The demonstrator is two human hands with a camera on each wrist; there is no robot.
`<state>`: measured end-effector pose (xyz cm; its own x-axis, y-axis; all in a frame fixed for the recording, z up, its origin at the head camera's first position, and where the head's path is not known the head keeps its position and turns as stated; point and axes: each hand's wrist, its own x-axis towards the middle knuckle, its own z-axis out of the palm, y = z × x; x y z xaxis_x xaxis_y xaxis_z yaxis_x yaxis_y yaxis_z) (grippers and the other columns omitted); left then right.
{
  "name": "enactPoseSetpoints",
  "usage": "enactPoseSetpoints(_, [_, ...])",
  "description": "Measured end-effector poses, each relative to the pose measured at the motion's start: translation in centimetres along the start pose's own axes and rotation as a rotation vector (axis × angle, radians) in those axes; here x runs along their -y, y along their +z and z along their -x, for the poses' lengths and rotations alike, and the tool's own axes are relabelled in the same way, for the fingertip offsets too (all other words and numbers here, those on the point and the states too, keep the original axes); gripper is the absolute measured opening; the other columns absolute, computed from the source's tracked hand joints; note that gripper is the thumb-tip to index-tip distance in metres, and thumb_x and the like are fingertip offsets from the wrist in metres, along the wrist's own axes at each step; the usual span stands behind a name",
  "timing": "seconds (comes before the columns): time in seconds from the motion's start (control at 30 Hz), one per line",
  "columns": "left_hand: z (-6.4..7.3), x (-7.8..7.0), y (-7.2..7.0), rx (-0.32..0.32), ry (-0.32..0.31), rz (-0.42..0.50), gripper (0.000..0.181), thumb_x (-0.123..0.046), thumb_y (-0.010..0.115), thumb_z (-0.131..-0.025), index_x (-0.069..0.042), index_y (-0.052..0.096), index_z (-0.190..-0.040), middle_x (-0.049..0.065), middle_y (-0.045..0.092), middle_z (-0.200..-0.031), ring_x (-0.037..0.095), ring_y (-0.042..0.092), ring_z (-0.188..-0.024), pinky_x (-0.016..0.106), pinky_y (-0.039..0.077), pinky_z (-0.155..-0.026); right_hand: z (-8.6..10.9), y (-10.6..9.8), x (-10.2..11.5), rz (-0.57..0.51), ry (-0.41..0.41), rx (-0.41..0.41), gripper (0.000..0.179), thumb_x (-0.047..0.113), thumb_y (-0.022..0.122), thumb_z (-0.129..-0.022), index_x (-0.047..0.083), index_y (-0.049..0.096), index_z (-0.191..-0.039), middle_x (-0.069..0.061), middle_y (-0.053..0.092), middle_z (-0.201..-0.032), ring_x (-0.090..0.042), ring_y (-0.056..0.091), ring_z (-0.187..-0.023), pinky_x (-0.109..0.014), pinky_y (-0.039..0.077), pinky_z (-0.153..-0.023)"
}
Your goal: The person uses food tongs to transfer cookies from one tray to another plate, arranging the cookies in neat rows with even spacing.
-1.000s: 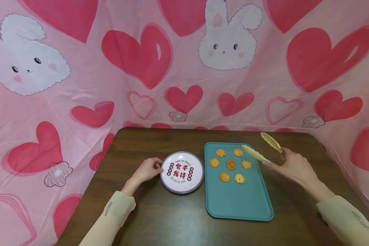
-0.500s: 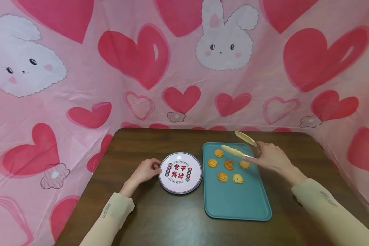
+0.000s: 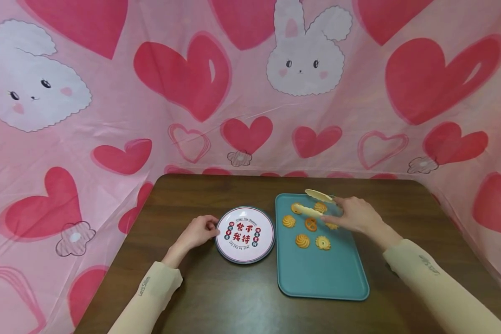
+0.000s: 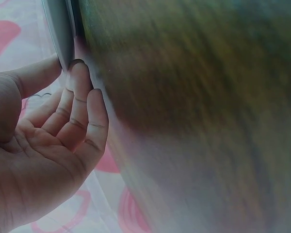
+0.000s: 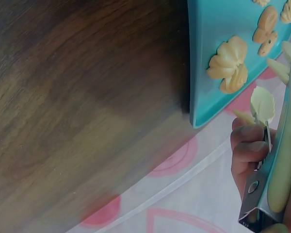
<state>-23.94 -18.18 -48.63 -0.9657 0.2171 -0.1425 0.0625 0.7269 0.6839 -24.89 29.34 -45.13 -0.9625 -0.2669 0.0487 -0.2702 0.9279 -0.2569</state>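
My left hand [image 3: 198, 232] pinches the left rim of a round white plate [image 3: 246, 253] with red Chinese characters. In the left wrist view, the thumb lies on one face of the plate's edge [image 4: 60, 29] and fingertips on the other. My right hand [image 3: 359, 215] holds metal tongs with cream tips [image 3: 310, 212], spread apart above the back of a teal tray [image 3: 323, 278]. A swirl cookie [image 3: 320, 207] shows between the tips. The near tip partly covers a round cookie [image 3: 295, 208]; my hand partly covers a flower-shaped cookie [image 3: 331, 226].
On the tray also lie a pretzel-shaped cookie [image 3: 311, 224], two swirl cookies [image 3: 289, 221] and a scalloped cookie [image 3: 323, 242]. Plate and tray stand side by side on a dark wooden table [image 3: 217, 297]. A pink heart-print cloth [image 3: 250, 102] hangs behind.
My right hand has brought the tongs leftward from beyond the tray's right edge and down over the back cookies. The tips stand closer together. My left hand stays at the plate.
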Motion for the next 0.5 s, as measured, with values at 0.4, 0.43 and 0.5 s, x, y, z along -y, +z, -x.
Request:
enactPoseSetpoints(0.4, [0.06,0.16,-0.04,0.003,0.006,0.002,0.032,-0.012,0.074,-0.09,-0.003,0.067,-0.12,0.003,0.059,-0.083,0.019,0.053,-0.073,0.031,0.045,-0.064,-0.43,0.89,0.85,-0.006,-0.042,0.087,0.079,0.065,0.07,-0.082,0.0,0.064,-0.126,0.01,0.052,-0.054,-0.012,0.05,-0.057,-0.031,0.044,-0.056])
enactPoseSetpoints(0.43, [0.05,0.18,-0.03,0.004,0.006,0.003,0.032,-0.012,0.074,-0.09,-0.003,0.067,-0.12,0.003,0.059,-0.083,0.019,0.053,-0.073,0.031,0.045,-0.064,-0.45,0.9,0.88,-0.007,-0.041,0.089,0.079,0.064,0.07,-0.082,0.0,0.064,-0.126,0.01,0.053,-0.054,-0.012,0.05,-0.057,-0.031,0.044,-0.056])
enactPoseSetpoints(0.5, [0.03,0.21,-0.03,0.004,0.007,0.003,0.032,-0.012,0.074,-0.09,-0.003,0.067,-0.12,0.003,0.059,-0.083,0.019,0.053,-0.073,0.031,0.045,-0.064,-0.48,0.95,0.92,-0.008,-0.037,0.09,0.076,0.063,0.071,-0.082,0.001,0.065,-0.124,0.01,0.053,-0.054,-0.012,0.05,-0.056,-0.031,0.044,-0.055])
